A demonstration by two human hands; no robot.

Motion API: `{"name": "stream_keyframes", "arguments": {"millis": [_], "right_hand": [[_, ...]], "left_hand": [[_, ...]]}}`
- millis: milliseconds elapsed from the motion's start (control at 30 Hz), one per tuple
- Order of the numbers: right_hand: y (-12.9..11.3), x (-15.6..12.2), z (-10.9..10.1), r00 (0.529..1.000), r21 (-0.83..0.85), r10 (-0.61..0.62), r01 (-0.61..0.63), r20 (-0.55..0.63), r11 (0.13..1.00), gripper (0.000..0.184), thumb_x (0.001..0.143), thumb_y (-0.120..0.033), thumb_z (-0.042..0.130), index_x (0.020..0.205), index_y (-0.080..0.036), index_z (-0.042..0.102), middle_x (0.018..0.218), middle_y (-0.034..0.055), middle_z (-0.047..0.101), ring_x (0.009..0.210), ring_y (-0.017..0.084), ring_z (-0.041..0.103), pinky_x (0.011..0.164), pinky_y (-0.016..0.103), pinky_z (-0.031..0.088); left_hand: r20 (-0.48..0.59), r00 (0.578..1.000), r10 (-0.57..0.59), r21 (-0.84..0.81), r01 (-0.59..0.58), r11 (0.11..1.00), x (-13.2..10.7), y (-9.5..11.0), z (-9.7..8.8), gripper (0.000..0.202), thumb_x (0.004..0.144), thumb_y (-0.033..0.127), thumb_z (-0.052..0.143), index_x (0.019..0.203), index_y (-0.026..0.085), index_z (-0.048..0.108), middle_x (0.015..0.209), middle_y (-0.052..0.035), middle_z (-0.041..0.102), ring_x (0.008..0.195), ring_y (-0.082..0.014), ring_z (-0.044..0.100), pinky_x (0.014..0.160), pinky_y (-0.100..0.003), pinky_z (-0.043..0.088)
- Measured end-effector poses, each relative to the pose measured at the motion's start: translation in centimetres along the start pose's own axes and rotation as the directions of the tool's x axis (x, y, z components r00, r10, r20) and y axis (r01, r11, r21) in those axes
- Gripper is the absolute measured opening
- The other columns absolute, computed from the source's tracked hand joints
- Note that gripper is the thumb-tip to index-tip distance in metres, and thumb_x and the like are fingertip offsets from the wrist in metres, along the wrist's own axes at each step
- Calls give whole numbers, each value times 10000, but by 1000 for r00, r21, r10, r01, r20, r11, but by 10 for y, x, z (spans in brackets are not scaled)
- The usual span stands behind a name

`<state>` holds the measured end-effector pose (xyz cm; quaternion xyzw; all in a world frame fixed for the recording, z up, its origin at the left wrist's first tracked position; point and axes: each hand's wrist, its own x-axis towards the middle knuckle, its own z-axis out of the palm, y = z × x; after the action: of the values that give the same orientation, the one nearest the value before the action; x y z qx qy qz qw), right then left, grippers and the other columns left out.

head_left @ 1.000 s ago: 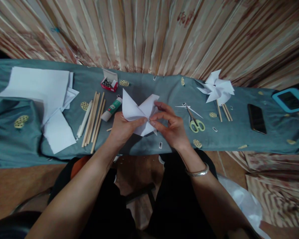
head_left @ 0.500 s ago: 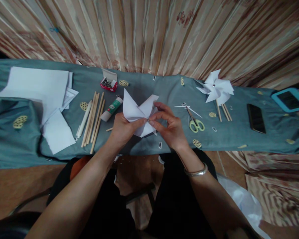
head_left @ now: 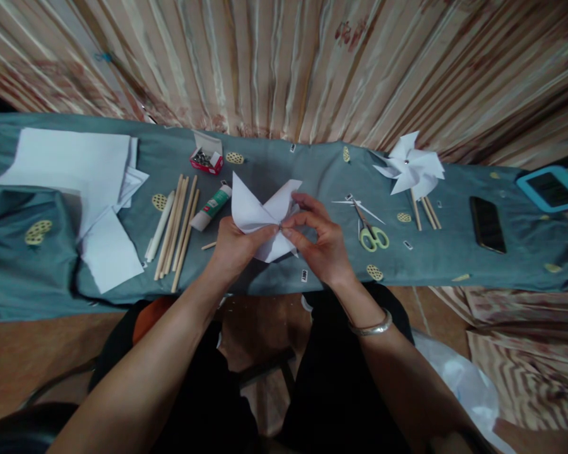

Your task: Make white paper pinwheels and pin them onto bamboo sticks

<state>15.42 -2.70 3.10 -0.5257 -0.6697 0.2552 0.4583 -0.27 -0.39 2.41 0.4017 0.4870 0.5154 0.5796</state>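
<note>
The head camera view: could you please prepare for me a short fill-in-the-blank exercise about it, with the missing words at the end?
1. The bare left hand and bare right hand hold a folded white pinwheel made of ____.
2. The metal scissors lying to the right of this pinwheel have ____ handles.
3. The shiny silver bracelet is worn on the ____ arm.
4. The small open cardboard box has a ____ outer front.

Missing words: paper; green; right; red.

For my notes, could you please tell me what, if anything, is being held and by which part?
The left hand and right hand hold a white paper pinwheel near its centre.
</note>
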Motion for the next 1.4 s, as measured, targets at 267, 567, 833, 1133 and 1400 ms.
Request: {"name": "stream_keyframes", "arguments": {"millis": [267, 567, 833, 1133, 1400], "right_hand": [[2, 1, 2, 999, 38, 27, -26, -23, 999, 41, 795, -216, 687, 822, -239, 708, 1314, 39, 582, 1242, 215, 534, 1088, 424, 400], [3, 1, 5, 995, 50, 81, -78, -57, 996, 35, 780, -249, 692, 795, -222, 707, 1228, 75, 622, 1228, 235, 549, 1079, 435, 406], [2, 2, 7, 994, 74, 85, -80, -66, 994, 59, 773, -268, 692, 786, -212, 679, 1243, 92, 601, 1220, 248, 554, 1076, 443, 411], [9, 6, 6, 977, 120, 168, -153, -128, 981, 667, 649, -336, 810, 1246, -212, 541, 1337, 127, 560, 1215, 276, 545, 1032, 449, 444], [-1, 15, -9, 947, 371, 213, -293, 242, 881, 262, 709, -336, 765, 906, -168, 728, 850, 25, 736, 776, 182, 662, 713, 294, 520]], "left_hand": [[71, 997, -14, -5, 14, 1000, -1, 2, -1, 297, 491, 270, 850, 728, 128, 739, 722, -31, 734, 640, -165, 638, 620, -269, 519], [83, 995, 61, 78, -68, 995, 2, -3, -4, 291, 532, 312, 844, 759, 152, 755, 747, -27, 756, 683, -186, 672, 662, -280, 555], [88, 992, 93, 114, -103, 988, 3, -4, -6, 327, 578, 294, 817, 858, 133, 765, 830, -54, 772, 760, -214, 700, 722, -312, 569], [108, 990, 90, 195, -110, 975, 4, 2, -11, 303, 591, 300, 815, 835, 128, 763, 825, -74, 773, 755, -232, 709, 715, -335, 578], [132, 990, 37, 222, -66, 973, 2, 6, -12, 329, 562, 284, 830, 847, 136, 762, 839, -79, 774, 767, -238, 715, 743, -342, 577]]}}
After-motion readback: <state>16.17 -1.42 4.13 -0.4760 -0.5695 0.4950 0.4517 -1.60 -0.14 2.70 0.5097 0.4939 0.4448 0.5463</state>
